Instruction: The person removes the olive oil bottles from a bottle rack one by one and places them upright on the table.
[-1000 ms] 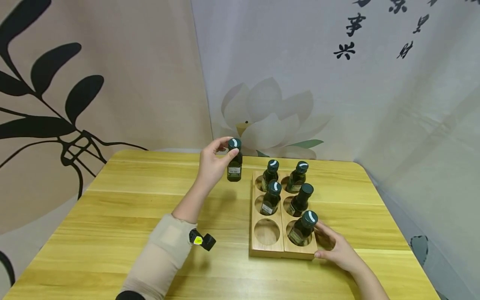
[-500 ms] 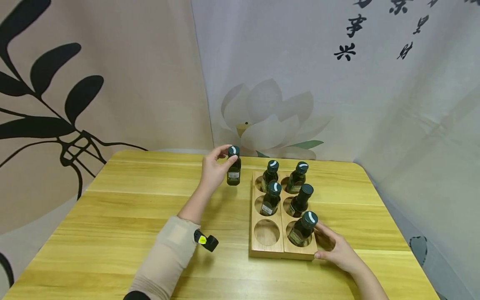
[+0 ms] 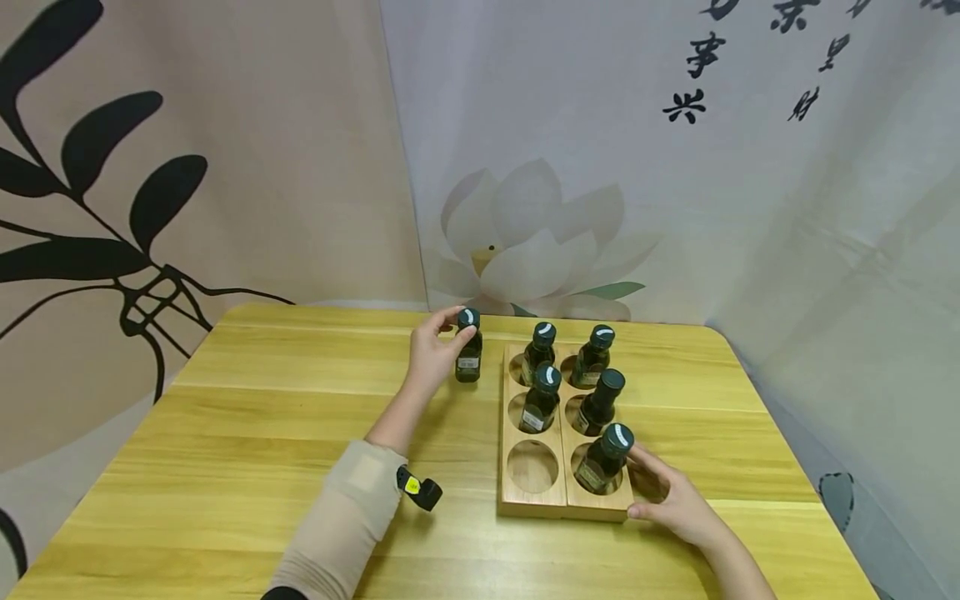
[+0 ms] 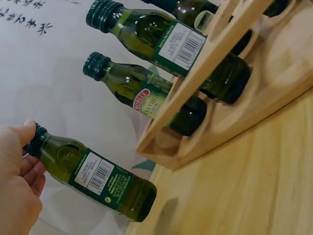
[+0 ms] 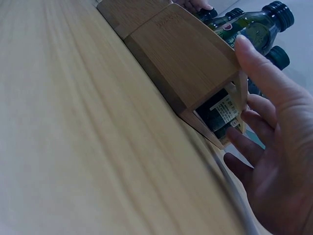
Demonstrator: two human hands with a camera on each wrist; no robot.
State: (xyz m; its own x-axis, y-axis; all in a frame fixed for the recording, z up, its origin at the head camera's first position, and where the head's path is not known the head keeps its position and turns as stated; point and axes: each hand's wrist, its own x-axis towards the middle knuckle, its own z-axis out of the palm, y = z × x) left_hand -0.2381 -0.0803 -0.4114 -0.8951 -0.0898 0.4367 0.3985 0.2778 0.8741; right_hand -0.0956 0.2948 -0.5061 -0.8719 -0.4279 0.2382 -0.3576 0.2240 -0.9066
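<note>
Dark green glass, the bottle point(image 3: 468, 352) stands upright on the bench point(image 3: 262, 417), just left of the rack's point(image 3: 564, 500) far corner, its long axis vertical and its cap point(image 3: 468, 317) pointing straight up; the left wrist view shows its label and its base on the wood. The left hand point(image 3: 431, 350) pinches it at the cap between thumb and fingertips, so that grip is clenched on the bottle, which looks set down or all but so. The step in hand seems to be taking bottles out of the rack and standing them on the bench. Next, I judge, the fingers must let go without tipping the narrow bottle, then reach for another. The rack, two wooden strips side by side with round holes, holds five more bottles point(image 3: 542, 392) leaning in their holes, caps tilted up and toward the far right; the near left hole point(image 3: 532, 467) is bare. The right hand point(image 3: 675, 500) rests against the rack's near right corner with fingers straight, steadying it, its grip released.
</note>
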